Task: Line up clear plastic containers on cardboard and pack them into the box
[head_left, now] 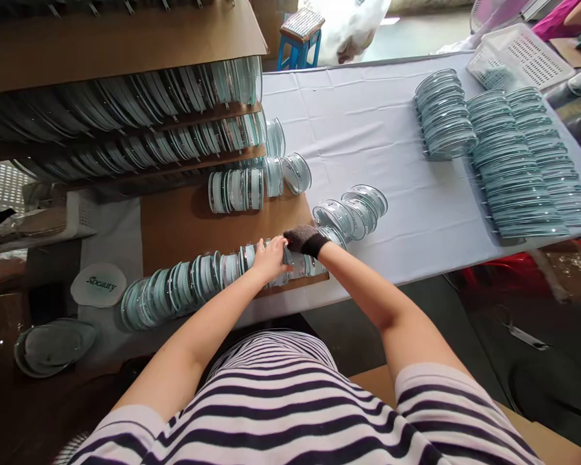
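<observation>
A row of round, clear-rimmed pale green cases (193,284) stands on edge along the near side of a cardboard sheet (174,223). My bare left hand (270,259) is bent over the right part of this row, thumb on the near side and fingers across the top, closed about some cases. Against its fingertips is my right hand (303,239), in a dark glove with its fingers curled; what they hold, if anything, is hidden. Just right of the glove, several loose cases (356,216) lean together on the white tablecloth. A shorter row of cases (235,190) stands farther back on the cardboard.
At left, packed cases (140,103) fill tiers between cardboard layers (121,42). Long stacks of cases (508,168) lie at the table's right, near a white basket (523,55). A "beauty" disc (98,285) lies at left. A blue stool (300,39) stands behind the table (363,123).
</observation>
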`<control>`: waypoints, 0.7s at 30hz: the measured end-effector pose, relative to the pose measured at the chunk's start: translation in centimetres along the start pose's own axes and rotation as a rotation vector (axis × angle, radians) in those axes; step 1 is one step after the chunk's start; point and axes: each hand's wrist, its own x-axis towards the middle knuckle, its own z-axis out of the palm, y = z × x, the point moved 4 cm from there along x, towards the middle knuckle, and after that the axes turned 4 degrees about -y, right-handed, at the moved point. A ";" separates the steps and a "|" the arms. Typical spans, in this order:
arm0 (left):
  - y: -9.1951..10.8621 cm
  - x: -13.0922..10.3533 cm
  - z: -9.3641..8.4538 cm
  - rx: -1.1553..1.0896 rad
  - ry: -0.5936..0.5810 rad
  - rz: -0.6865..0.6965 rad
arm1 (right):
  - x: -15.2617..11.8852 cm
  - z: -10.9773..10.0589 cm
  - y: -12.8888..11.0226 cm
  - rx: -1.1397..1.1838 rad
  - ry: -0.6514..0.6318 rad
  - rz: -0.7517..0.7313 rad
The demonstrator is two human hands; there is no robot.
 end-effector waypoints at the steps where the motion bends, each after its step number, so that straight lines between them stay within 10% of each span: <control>1: 0.0 0.0 0.0 0.002 -0.006 0.002 | -1.4 1.2 -0.2 0.009 0.010 0.010; 8: 0.0 0.2 0.4 0.032 -0.026 0.022 | -7.0 13.7 -2.7 0.230 0.062 0.129; 13: -0.5 -0.1 0.3 0.047 -0.044 0.035 | -6.5 17.6 -3.2 0.262 0.042 0.191; 17: 0.1 -0.3 -0.3 0.053 -0.056 0.002 | -9.2 14.8 -0.9 0.280 0.117 0.227; 21: 3.7 0.9 -0.3 0.052 -0.009 0.074 | -8.9 5.8 4.2 0.155 0.289 0.394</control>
